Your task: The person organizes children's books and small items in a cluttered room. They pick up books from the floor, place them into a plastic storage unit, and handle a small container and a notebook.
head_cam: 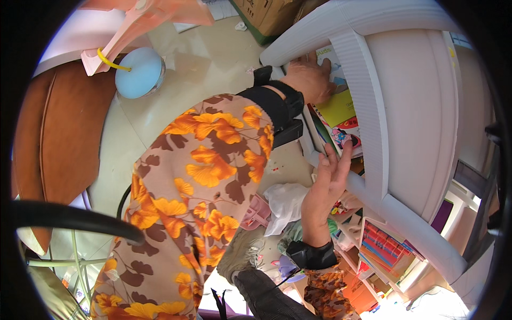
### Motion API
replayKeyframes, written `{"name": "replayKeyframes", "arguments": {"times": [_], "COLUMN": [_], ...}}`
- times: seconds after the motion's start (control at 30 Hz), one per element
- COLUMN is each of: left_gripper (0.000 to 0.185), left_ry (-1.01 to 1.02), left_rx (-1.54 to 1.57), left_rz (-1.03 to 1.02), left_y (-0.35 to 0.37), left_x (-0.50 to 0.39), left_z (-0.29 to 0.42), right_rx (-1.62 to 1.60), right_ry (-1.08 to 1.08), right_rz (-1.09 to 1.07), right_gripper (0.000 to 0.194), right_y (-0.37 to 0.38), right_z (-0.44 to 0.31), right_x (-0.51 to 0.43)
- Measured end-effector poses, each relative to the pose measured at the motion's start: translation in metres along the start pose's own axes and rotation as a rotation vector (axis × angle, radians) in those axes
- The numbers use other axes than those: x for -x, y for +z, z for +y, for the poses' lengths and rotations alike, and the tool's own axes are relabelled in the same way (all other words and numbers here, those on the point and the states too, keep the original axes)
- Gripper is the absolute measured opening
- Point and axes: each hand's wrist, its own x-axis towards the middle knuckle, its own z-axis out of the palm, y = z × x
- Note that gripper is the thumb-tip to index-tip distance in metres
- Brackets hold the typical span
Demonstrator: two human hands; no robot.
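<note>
My left hand (310, 78) reaches from the left into the opening of a pale grey-white furniture frame (372, 104). Its fingers are spread over picture books, at the edge of a book with a light cover (334, 66). Beside it lies a yellow-green booklet (336, 109), on top of a white book with a colourful cartoon cover (346, 130). Lower down, my right hand (326, 188) is raised with fingers extended, their tips at the lower edge of that cartoon book; whether they touch it is unclear. Both wrists wear black straps.
A cardboard box (268, 16) stands at the top. To the left are a pink plastic frame (124, 34), a round light-blue object (140, 73) and a brown leather-like seat (72, 132). Below lie a white plastic bag (284, 204) and a white rack of books (384, 248).
</note>
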Motion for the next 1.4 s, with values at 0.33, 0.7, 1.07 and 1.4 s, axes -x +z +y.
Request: {"name": "replayKeyframes", "arguments": {"times": [0.33, 0.7, 1.07, 1.4], "left_gripper": [0.062, 0.037, 0.076, 0.074], "left_ry": [-0.047, 0.334, 0.358, 0.291], "left_rx": [0.068, 0.007, 0.055, 0.11], "left_rz": [-0.424, -0.103, -0.06, -0.049], "left_y": [-0.012, -0.046, -0.051, -0.035], "left_x": [-0.015, 0.053, 0.079, 0.064], "left_z": [0.012, -0.008, 0.035, 0.051], "right_rx": [-0.035, -0.058, -0.182, -0.17], "right_ry": [-0.162, -0.134, 0.072, 0.301], "right_rz": [0.075, 0.055, 0.055, -0.025], "right_gripper": [0.062, 0.065, 0.046, 0.016], "right_y": [-0.007, -0.009, -0.014, -0.042], "right_z": [-0.003, -0.004, 0.003, 0.039], "right_x": [-0.005, 0.003, 0.035, 0.045]}}
